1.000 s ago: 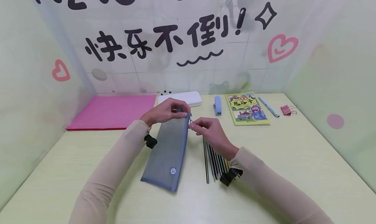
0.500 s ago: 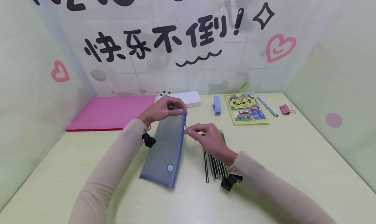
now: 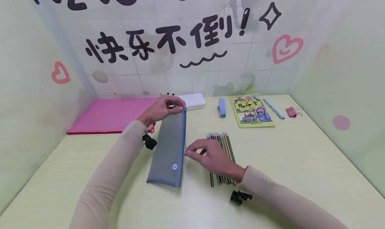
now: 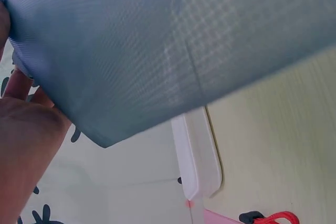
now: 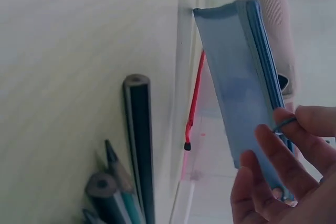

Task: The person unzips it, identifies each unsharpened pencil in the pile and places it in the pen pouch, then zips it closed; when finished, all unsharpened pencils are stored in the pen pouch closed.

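A blue-grey mesh zipper pouch (image 3: 168, 145) stands tilted on the table, its zipper edge facing right. At its far upper corner my left hand (image 3: 162, 109) pinches the pouch between thumb and fingers. My right hand (image 3: 212, 155) pinches the small zipper pull (image 5: 285, 124) about midway along that edge. In the right wrist view the other fingers of this hand are spread below the pull. Several pencils (image 3: 227, 145) lie in a bundle under and beyond the right hand, which partly hides them. Whether the pouch holds anything I cannot tell.
A pink folder (image 3: 117, 115) lies at the back left, with a white case (image 3: 194, 101) beside it. Farther right are a blue stapler (image 3: 222, 107), a yellow comic-style book (image 3: 252, 110), a light blue pen (image 3: 274, 108) and a pink binder clip (image 3: 293, 112). Walls enclose the table's back and sides.
My right hand has drawn the zipper pull toward me along the pouch's edge, from near the far corner to about midway. The left hand has shifted slightly left and away, still gripping the corner.
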Demonstrator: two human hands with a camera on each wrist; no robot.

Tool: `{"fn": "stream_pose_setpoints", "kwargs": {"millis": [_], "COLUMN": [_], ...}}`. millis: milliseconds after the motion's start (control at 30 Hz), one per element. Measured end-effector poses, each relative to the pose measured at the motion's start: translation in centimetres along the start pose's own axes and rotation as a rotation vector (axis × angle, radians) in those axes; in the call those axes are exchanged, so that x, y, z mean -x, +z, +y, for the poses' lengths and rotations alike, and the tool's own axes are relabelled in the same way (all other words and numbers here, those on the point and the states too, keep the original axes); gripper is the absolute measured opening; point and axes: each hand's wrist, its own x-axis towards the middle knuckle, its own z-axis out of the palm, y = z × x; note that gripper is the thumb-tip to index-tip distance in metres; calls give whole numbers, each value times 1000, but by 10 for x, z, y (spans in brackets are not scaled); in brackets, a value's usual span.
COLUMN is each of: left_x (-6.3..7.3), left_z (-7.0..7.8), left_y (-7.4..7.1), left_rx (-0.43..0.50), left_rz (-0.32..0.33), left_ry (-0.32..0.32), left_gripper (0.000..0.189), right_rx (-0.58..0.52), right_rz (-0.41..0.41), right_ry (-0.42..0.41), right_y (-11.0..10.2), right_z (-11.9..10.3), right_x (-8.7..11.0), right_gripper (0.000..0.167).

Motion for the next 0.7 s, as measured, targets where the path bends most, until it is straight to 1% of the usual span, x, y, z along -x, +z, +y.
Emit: {"fn": "stream_pose_setpoints", "kwargs": {"millis": [100,267,400,533,633,700], "left_x": [1,1,2,2,2,2], "left_z": [-3,-6,-7,-8,-9,-10], "left_y": [-1,-4,-7,-9,-10,-10], "left_rx": [9,25,43,59,73,83], "left_rz": [23,65,94,114,121,124], "left_ry": [-15,-53,-79,-94,-101,-102], "left_gripper": [16,15,16,18,18,18], "right_rx": [73,120,141,160,218,270], "right_rz": [-54,-114,-155,-204,-244,-289], "right_ry": [-60,-125,-157,-165,-183,-200], "right_y": [2,5,9,11,13,12], "right_z": [-2,-7,-9,-12,-14,-17], "right_x": [5,12,17,21,25,28], "right_gripper": [15,15,15,15,14,15]}}
